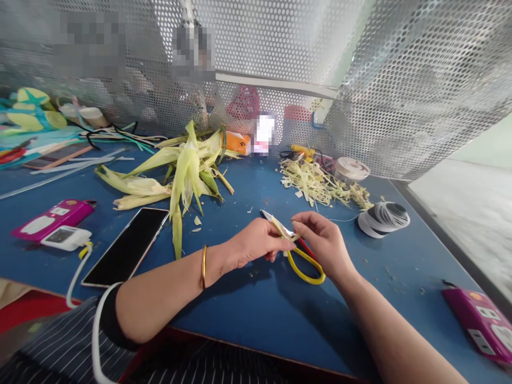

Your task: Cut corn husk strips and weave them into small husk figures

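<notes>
Clearly, the nearest things are the dark striped cloth (52,336) at the lower left of the frame and a purple socket box (480,324) at the lower right. At the centre, the left hand (260,241) is closed, with thumb and fingers pinching a pale strip of husk (279,226). The right hand (321,241) has its fingertips nearly together on the same strip, as far as I can tell, because the grip is small to see. Scissors (301,275) with yellow and red handles are just under the hands; whether a finger touches them I cannot tell. A dark phone (128,248) lies at the left on the blue table (248,314). Farther, corn husks (190,165) are heaped at the upper left of centre, and thin shreds (310,181) at the upper right, near a spool of thread (383,218). Behind them stands a perforated panel (272,48).
</notes>
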`<state>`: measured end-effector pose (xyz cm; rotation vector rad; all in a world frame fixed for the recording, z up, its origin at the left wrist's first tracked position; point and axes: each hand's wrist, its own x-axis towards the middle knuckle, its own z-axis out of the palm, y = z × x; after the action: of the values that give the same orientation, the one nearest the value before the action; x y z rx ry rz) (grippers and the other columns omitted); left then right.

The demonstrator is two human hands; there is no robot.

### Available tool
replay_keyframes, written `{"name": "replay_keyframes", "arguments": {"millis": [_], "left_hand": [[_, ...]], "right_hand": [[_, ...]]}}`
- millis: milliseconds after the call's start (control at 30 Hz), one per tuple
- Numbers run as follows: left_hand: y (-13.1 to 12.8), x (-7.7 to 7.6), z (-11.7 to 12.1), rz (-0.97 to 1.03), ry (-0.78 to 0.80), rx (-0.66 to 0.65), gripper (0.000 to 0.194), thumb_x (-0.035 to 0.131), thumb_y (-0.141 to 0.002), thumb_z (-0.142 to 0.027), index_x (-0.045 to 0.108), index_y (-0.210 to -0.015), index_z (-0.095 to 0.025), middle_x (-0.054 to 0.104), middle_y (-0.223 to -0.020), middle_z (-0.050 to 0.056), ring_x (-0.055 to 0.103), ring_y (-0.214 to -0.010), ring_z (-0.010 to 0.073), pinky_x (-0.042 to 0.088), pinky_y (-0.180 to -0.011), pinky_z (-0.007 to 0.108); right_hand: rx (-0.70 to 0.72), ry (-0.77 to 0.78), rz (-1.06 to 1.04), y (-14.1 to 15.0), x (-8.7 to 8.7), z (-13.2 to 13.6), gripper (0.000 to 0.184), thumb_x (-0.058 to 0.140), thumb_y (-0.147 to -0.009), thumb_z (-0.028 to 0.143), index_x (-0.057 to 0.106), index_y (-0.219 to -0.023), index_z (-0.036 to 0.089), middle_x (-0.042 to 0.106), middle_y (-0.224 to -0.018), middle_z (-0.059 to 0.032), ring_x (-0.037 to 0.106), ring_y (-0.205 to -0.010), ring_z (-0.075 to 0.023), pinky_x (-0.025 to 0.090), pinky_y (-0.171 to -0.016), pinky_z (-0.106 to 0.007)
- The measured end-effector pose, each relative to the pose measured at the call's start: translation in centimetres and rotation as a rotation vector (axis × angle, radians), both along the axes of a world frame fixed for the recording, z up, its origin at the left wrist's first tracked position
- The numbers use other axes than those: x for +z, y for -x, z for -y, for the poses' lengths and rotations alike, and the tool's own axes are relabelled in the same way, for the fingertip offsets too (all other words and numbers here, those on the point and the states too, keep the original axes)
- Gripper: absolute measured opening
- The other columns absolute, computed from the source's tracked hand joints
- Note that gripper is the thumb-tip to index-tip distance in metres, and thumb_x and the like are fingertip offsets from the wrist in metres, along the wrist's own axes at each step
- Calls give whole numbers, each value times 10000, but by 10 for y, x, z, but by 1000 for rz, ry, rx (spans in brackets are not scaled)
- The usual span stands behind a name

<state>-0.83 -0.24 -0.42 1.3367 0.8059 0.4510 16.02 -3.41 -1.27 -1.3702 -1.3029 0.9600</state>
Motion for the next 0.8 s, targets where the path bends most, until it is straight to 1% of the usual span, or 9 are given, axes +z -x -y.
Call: {"name": "replay_keyframes", "arguments": {"millis": [100,167,267,367,433,567,633,733,800], "left_hand": [[0,2,3,-66,-33,-62,184,694,-725,-334,668,-698,-154,500,-533,-44,403,-450,71,292,-468,238],[-1,3,4,-96,-30,-88,220,683,-736,-364,649,-663,-159,460,-484,-51,387,-443,76,274,-467,240],[-2,2,6,-103,-4,-102,348,627,-784,-440,574,-573,-169,432,-443,-44,387,-447,85,281,-487,245],[-3,2,8,-77,11,-101,392,602,-797,-446,517,-524,-178,442,-443,-35,390,-454,89,302,-516,253],[-3,2,7,-68,-4,-92,382,606,-792,-425,513,-514,-181,450,-446,-30,397,-458,93,314,-528,258],[-1,2,4,-95,-107,-102,393,592,-806,-437,530,-518,-178,477,-475,-21,413,-473,97,306,-517,261],[1,2,3,-115,-141,-122,400,588,-810,-449,532,-522,-177,475,-477,-21,410,-477,98,298,-509,261],[1,1,4,-134,-141,-139,417,582,-816,-443,513,-501,-179,463,-465,-20,394,-470,97,281,-495,262],[0,1,5,-122,-99,-144,393,590,-814,-430,548,-517,-176,466,-468,-20,387,-464,95,262,-487,264]], "right_hand": [[187,12,95,-2,4,1,250,688,-755,437,726,-836,203,683,-841,-46,601,-790,-197,463,-710,-326],[230,67,29,0,4,3,254,714,-734,442,718,-801,198,671,-792,-34,595,-731,-180,464,-660,-310],[165,164,-161,6,4,6,284,761,-684,451,669,-724,185,614,-633,7,537,-572,-131,420,-532,-260],[160,244,-275,10,4,8,318,770,-672,465,628,-684,180,546,-534,35,465,-481,-98,358,-453,-224],[150,243,-321,11,4,8,322,775,-668,459,616,-677,178,536,-534,38,442,-474,-89,343,-441,-215],[6,170,-427,13,1,8,310,791,-649,425,598,-653,182,536,-563,44,430,-480,-78,345,-436,-210],[-49,165,-461,16,-2,9,306,799,-639,412,595,-655,184,529,-554,48,423,-463,-76,341,-415,-209],[-67,190,-493,21,-6,10,306,795,-644,419,587,-681,196,504,-526,58,415,-405,-83,325,-353,-218],[-36,203,-490,22,-7,9,307,771,-670,442,575,-687,207,491,-519,63,414,-373,-92,319,-326,-231]]}}
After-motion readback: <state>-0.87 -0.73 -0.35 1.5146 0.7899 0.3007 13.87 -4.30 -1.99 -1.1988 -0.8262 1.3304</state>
